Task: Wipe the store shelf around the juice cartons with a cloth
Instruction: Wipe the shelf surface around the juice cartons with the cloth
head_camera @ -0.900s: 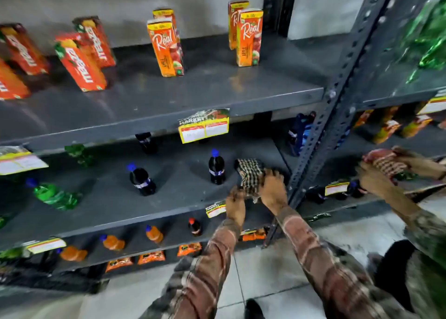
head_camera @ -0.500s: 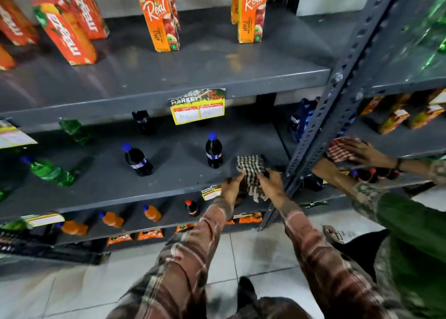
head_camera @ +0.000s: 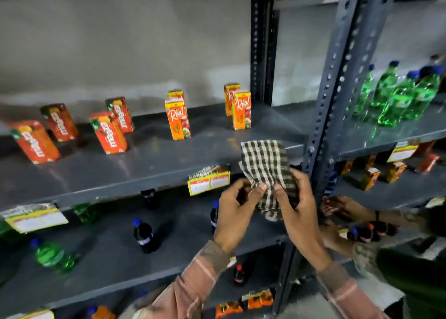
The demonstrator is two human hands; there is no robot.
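A dark-and-white checked cloth (head_camera: 264, 166) is held up in front of the grey shelf's (head_camera: 149, 159) front edge. My left hand (head_camera: 235, 212) pinches its lower left corner and my right hand (head_camera: 295, 210) grips its lower right side. On the shelf behind stand orange juice cartons (head_camera: 178, 118), two more at the right (head_camera: 240, 109), and several red cartons (head_camera: 109, 132) leaning at the left. The cloth's top overlaps the shelf's right front corner.
A perforated steel upright (head_camera: 325, 115) stands just right of the cloth. Dark cola bottles (head_camera: 144, 234) and green bottles (head_camera: 52, 256) sit on the shelf below. Another person's hand (head_camera: 342, 206) with a reddish cloth works in the neighbouring bay, under green bottles (head_camera: 400, 96).
Both my hands lifted the cloth from the lower bottle shelf up to the juice-carton shelf's front edge. The view tilted upward. The other person's hands stayed in the right bay.
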